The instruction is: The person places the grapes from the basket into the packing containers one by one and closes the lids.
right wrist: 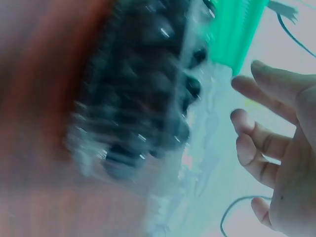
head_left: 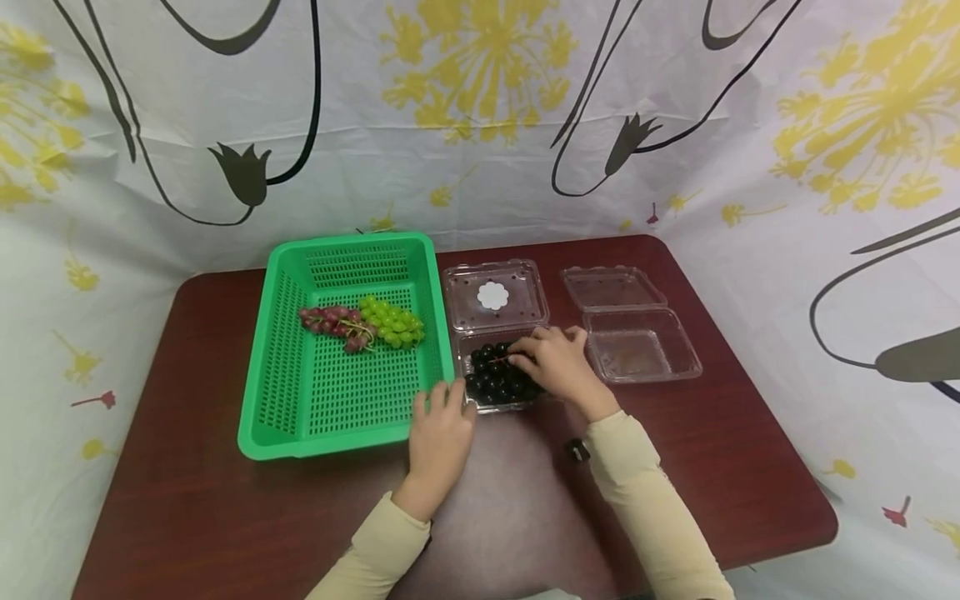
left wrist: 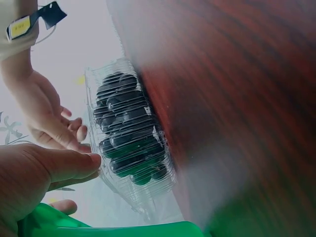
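No lettering or number can be read for certain. A small yellow label (left wrist: 19,27) on the dark strap (left wrist: 51,16) at the cuff, back from the right fingers (left wrist: 59,132), bears marks too tiny to make out. Beyond those fingers, a white scalloped sticker (head_left: 492,295) on the clear lid (head_left: 527,287) shows no legible writing.

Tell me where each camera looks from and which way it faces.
Head: on the head, facing forward and down at the green basket and dark grapes; left hand, right hand and forearms show.
Left wrist: on that wrist, facing the grapes' clear box; both hands show.
Right wrist: on that wrist, facing the same box, blurred; the right hand shows.
Shared: both wrist views catch the box, dark grapes and part of the green basket.
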Motion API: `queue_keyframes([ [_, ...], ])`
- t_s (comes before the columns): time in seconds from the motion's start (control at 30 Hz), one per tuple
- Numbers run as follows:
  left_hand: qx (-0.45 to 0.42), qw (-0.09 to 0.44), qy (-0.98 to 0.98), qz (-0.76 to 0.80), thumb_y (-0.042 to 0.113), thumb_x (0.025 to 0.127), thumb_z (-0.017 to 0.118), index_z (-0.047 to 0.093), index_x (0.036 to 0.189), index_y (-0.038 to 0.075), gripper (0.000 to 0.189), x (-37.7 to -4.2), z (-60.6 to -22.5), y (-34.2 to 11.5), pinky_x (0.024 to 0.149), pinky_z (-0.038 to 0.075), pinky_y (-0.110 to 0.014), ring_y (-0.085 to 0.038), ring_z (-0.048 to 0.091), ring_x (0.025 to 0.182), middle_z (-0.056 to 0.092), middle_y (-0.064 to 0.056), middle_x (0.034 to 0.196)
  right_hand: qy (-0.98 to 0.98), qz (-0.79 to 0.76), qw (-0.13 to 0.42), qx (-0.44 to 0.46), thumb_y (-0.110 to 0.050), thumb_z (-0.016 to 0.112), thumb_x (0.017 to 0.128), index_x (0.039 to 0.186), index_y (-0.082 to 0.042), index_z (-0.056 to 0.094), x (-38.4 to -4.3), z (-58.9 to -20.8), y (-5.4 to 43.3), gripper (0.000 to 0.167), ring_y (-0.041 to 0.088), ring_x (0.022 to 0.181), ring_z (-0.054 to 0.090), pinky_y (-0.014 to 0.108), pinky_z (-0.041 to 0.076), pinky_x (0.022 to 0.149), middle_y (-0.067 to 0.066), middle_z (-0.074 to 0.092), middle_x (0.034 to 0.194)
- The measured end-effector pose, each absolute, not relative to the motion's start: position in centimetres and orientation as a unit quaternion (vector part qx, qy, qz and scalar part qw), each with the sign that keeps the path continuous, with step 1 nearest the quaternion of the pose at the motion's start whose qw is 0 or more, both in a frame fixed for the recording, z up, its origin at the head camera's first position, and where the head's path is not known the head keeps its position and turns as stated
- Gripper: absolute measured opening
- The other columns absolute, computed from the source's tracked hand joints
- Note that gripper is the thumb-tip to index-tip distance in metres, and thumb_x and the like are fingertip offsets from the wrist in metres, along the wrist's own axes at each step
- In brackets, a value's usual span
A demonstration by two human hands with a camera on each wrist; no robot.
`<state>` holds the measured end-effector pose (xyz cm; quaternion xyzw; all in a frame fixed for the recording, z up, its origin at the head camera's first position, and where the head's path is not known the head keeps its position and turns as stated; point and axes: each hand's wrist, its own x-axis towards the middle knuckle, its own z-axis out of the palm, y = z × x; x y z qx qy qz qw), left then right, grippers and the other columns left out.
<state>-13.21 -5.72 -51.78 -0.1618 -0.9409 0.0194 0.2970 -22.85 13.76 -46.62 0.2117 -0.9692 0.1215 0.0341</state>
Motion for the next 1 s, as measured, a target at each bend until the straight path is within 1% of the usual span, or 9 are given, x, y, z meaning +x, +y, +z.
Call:
queue_keyframes([
  [0.13,-0.161,0.305,-0.939,0.018,0.017,0.075,0.077,0.077,0.082,0.021,0.008,-13.3,-51.7,-5.7,0.084,0.048,-0.043,-0.024,0.060,0.101,0.067,-0.004,0.112,-0.980,0.143,0.038,0.136,-0.039,0.060,0.094,0.115,-0.016,0.068,-25.0,-45.4,14.5,0.032,0.031,0.098,0.056,0.058,0.022,0.095,0.009,0.066,0.110],
  [0.2,-0.160,0.307,-0.938,0.016,0.017,0.075,0.077,0.077,0.082,0.021,0.008,-13.4,-51.7,-5.7,0.084,0.048,-0.043,-0.025,0.060,0.101,0.067,-0.004,0.111,-0.985,0.143,0.030,0.096,-0.041,0.055,0.096,0.120,-0.013,0.065,-26.2,-45.1,14.9,0.038,0.034,0.102,0.053,0.059,0.021,0.095,0.013,0.063,0.113],
  [0.3,-0.160,0.308,-0.938,0.015,0.016,0.075,0.076,0.077,0.081,0.021,0.008,-13.4,-51.7,-5.7,0.084,0.048,-0.043,-0.025,0.060,0.101,0.067,-0.004,0.111,-0.990,0.133,0.003,0.051,-0.042,0.050,0.099,0.127,-0.009,0.061,-27.9,-45.1,15.5,0.045,0.039,0.108,0.048,0.062,0.019,0.094,0.018,0.058,0.119],
  [0.4,-0.161,0.307,-0.938,0.015,0.016,0.076,0.076,0.077,0.081,0.021,0.007,-13.4,-51.8,-5.7,0.083,0.048,-0.043,-0.025,0.060,0.101,0.067,-0.004,0.112,-0.991,0.123,-0.032,0.030,-0.043,0.047,0.100,0.129,-0.007,0.059,-29.0,-45.3,15.9,0.048,0.042,0.111,0.044,0.065,0.018,0.094,0.021,0.054,0.122],
  [0.63,-0.160,0.307,-0.938,0.016,0.018,0.075,0.076,0.077,0.081,0.021,0.007,-13.4,-51.9,-5.6,0.084,0.047,-0.042,-0.024,0.060,0.100,0.067,-0.004,0.111,-0.986,0.101,-0.129,0.019,-0.045,0.043,0.101,0.116,-0.004,0.064,-29.9,-45.8,16.0,0.049,0.047,0.120,0.041,0.069,0.015,0.102,0.025,0.051,0.124],
  [0.7,-0.159,0.306,-0.939,0.017,0.018,0.076,0.076,0.077,0.081,0.022,0.007,-13.4,-51.9,-5.6,0.084,0.047,-0.042,-0.024,0.060,0.100,0.067,-0.004,0.111,-0.984,0.099,-0.149,0.019,-0.044,0.043,0.101,0.117,-0.003,0.063,-30.0,-45.8,16.0,0.048,0.047,0.123,0.040,0.070,0.014,0.104,0.026,0.050,0.126],
  [0.83,-0.158,0.304,-0.939,0.018,0.017,0.076,0.076,0.077,0.082,0.022,0.007,-13.4,-51.9,-5.6,0.084,0.047,-0.043,-0.024,0.060,0.100,0.067,-0.004,0.111,-0.981,0.102,-0.164,0.017,-0.041,0.043,0.101,0.117,-0.002,0.062,-30.1,-46.2,16.0,0.046,0.048,0.124,0.039,0.071,0.012,0.106,0.027,0.049,0.129],
  [0.9,-0.158,0.304,-0.939,0.018,0.017,0.076,0.076,0.077,0.082,0.022,0.007,-13.4,-51.8,-5.6,0.084,0.048,-0.043,-0.024,0.060,0.100,0.067,-0.004,0.111,-0.980,0.110,-0.165,0.015,-0.041,0.043,0.101,0.114,-0.002,0.063,-30.2,-46.4,16.1,0.045,0.048,0.123,0.040,0.070,0.013,0.106,0.027,0.050,0.128],
  [1.0,-0.158,0.306,-0.938,0.020,0.017,0.077,0.075,0.077,0.082,0.022,0.008,-13.4,-51.8,-5.6,0.084,0.049,-0.043,-0.024,0.061,0.100,0.067,-0.004,0.111,-0.980,0.118,-0.163,0.007,-0.041,0.043,0.101,0.105,-0.003,0.064,-30.4,-46.7,16.2,0.043,0.046,0.119,0.043,0.067,0.016,0.104,0.026,0.052,0.124],
])
